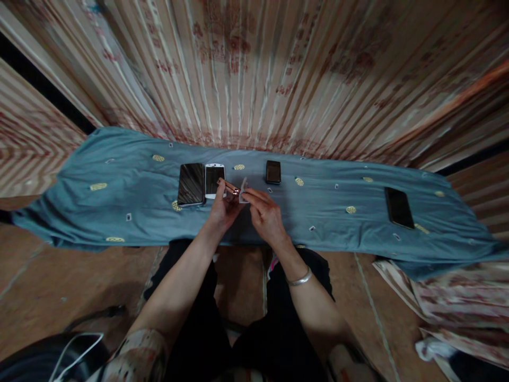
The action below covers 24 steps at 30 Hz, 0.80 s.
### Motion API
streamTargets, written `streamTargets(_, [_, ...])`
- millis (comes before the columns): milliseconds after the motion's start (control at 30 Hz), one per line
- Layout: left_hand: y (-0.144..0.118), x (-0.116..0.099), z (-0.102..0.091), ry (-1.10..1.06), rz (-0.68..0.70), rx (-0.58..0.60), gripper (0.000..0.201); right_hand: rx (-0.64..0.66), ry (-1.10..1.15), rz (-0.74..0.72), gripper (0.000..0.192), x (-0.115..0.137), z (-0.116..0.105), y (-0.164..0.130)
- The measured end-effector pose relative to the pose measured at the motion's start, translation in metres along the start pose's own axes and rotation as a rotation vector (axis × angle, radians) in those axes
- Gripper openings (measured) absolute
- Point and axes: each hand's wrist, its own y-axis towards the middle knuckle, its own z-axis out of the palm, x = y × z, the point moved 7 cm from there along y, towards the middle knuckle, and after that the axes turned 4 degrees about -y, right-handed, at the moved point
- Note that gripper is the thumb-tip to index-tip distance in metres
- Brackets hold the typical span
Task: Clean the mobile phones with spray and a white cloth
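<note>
My left hand (pixel 223 209) is closed around a thin rose-gold phone (pixel 229 186), seen nearly edge-on with a shiny spot at its right end. Against that end, my right hand (pixel 267 215) pinches a small pale cloth (pixel 244 192), part of it sticking up above the fingers. Just behind my left hand lies a white phone (pixel 214 178) with a dark screen. To its left, almost touching, rests a larger black tablet-like device (pixel 191 184). A small dark phone-like device (pixel 273 172) lies beyond my right hand.
A blue-green cloth (pixel 326 212) with yellow prints covers the long narrow table. Far to the right lies another black phone (pixel 399 207). Patterned curtains (pixel 238 74) hang behind the table. At the lower left, a white cable (pixel 77 361) lies over a dark object.
</note>
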Motion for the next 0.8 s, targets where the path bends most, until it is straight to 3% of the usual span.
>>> streamTargets(233, [0.002,0.001,-0.001,-0.046,0.028,0.015,0.045,-0.048,-0.033,-0.056,0.044,0.008,0.001,0.003])
streamTargets(467, [0.008,-0.006,-0.013,-0.060,0.036,-0.031,0.049,-0.031,-0.033,-0.005,0.047,-0.002,0.002,0.001])
streamTargets(800, [0.001,-0.003,-0.002,-0.096,-0.011,-0.033,0.042,-0.064,-0.017,-0.043,0.044,-0.001,0.000,0.001])
